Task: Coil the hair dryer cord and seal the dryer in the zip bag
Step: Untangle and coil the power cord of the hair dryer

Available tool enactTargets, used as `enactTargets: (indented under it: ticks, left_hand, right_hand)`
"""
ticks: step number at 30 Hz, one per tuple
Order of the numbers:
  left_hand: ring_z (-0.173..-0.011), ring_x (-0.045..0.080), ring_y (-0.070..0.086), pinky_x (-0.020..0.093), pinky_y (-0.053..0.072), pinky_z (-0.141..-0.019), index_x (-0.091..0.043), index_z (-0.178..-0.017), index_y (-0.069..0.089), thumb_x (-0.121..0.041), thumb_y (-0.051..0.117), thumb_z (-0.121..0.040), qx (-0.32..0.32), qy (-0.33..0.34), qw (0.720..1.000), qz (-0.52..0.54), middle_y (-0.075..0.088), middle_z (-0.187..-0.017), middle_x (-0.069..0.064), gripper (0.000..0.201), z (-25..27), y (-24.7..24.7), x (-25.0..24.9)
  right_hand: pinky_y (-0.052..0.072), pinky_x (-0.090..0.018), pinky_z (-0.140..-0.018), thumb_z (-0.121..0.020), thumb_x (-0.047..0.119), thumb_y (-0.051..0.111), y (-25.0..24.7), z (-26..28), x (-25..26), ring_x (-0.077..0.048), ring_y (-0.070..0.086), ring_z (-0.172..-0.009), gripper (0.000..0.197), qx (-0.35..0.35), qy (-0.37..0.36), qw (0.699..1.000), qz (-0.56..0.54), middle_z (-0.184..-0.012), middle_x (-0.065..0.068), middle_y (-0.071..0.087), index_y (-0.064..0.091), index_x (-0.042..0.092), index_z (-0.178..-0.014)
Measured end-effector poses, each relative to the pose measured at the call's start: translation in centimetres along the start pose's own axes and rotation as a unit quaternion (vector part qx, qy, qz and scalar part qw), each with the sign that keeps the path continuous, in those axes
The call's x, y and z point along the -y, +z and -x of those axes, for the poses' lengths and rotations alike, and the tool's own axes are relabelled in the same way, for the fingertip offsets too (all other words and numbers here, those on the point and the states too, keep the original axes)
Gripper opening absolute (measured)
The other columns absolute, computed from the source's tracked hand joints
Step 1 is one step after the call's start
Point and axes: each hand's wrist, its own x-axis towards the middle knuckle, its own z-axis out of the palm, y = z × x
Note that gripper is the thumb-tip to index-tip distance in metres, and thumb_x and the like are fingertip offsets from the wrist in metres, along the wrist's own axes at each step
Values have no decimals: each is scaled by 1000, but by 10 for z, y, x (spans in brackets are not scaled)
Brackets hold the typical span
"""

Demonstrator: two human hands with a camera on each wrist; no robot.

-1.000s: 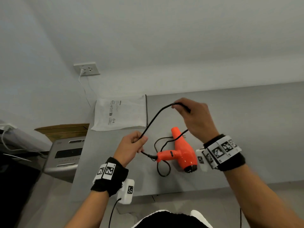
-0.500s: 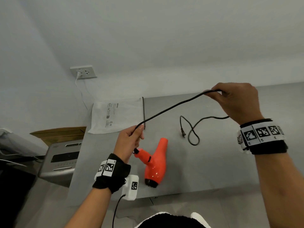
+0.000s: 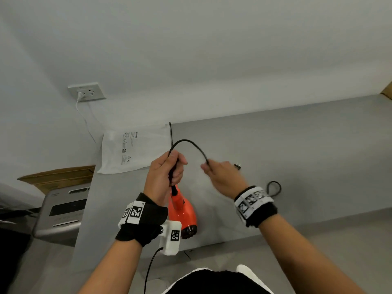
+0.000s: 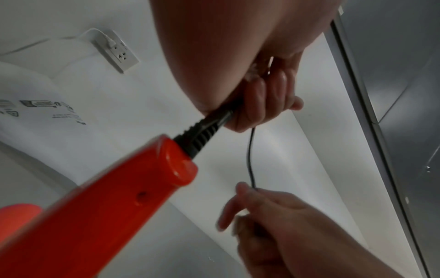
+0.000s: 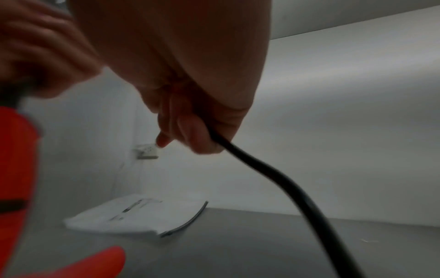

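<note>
The orange hair dryer (image 3: pixel 184 211) hangs handle-up just above the grey table (image 3: pixel 297 145), held by its black cord (image 3: pixel 188 143). My left hand (image 3: pixel 167 168) grips the cord right at the ribbed strain relief (image 4: pixel 197 135) above the orange handle (image 4: pixel 133 190). From there the cord arches up and over to my right hand (image 3: pixel 218 172), which pinches it a short way along (image 5: pixel 238 150). The remaining cord lies looped on the table (image 3: pixel 274 188), with the plug (image 3: pixel 238 166) just past my right hand. The white zip bag (image 3: pixel 135 147) lies flat at the table's far left corner.
A wall socket (image 3: pixel 87 91) with a white plug sits above the bag. Left of the table stand a grey machine (image 3: pixel 61 211) and a cardboard box (image 3: pixel 57 177). The table runs bare to the right, with its front edge near my body.
My right hand has swung back left from the far right, bringing the cord into a short arch beside my left hand. The left hand rose and the dryer now hangs upright.
</note>
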Motion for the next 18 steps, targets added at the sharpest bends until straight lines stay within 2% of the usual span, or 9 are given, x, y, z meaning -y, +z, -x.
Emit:
enactTargets:
  ticks: [2,4,5,7,9,12,14,16,18]
  left_hand:
    - [-54,19,48,28,35,-51,-7,-94,70,-25,41,-107,-2,12,1000,-16,54,-62,8,37,0,7,0]
    - [-76,26,67,31,54,-66,-6,-109,70,-23,37,-109,-3,9,1000,-22,70,-81,12,37,-1,13,0]
    - [-89,28,71,35,58,-76,-7,-116,68,-25,36,-109,-2,5,1000,-22,74,-92,12,37,-2,15,0]
    - [-107,29,72,41,59,-90,-9,-129,62,-29,36,-109,-3,-8,999,-35,76,-112,12,38,-4,18,3]
    - [-114,25,70,42,57,-97,-14,-137,56,-33,38,-108,-4,-20,998,-67,73,-122,9,39,-5,18,7]
    - [-109,23,73,36,56,-98,-20,-145,47,-33,37,-108,16,-33,993,-116,73,-123,6,40,-3,18,9]
    - [-94,23,76,34,59,-90,-23,-147,46,-33,37,-109,30,-35,988,-147,76,-112,7,40,-2,18,7]
    - [-79,21,74,44,61,-83,-26,-141,52,-35,38,-108,36,-22,978,-204,77,-93,3,37,-2,18,5]
    - [-61,22,68,55,60,-79,-24,-129,62,-37,37,-109,55,-15,971,-232,70,-73,4,34,-2,20,3]
  right_hand:
    - [48,-39,-74,-104,46,34,20,9,11,-39,66,-92,42,80,-19,995,58,-100,-19,69,58,12,-103]
    - [53,-43,-76,-105,44,33,34,21,21,-38,67,-88,42,132,-57,986,85,-98,-18,69,59,11,-105]
    - [55,-44,-75,-106,42,32,38,27,24,-38,68,-84,41,142,-80,982,98,-95,-18,69,58,11,-107]
    - [56,-45,-68,-107,35,31,42,37,29,-39,67,-74,34,148,-131,971,131,-88,-19,68,52,11,-119]
    - [55,-43,-58,-107,31,28,37,44,34,-36,62,-62,33,136,-185,957,180,-81,-17,66,45,12,-128]
    - [50,-37,-54,-104,38,26,10,51,41,-27,52,-52,42,86,-192,963,167,-68,-8,60,58,13,-113]
    - [50,-35,-53,-101,37,36,-14,53,44,-23,49,-49,35,37,-219,964,147,-70,-6,64,63,16,-99]
    - [49,-35,-48,-96,31,50,-38,51,43,-21,55,-47,16,-24,-252,958,139,-81,-2,70,63,22,-101]
    - [49,-35,-50,-93,31,54,-58,45,41,-22,62,-56,11,-55,-239,959,146,-76,3,69,61,27,-101]
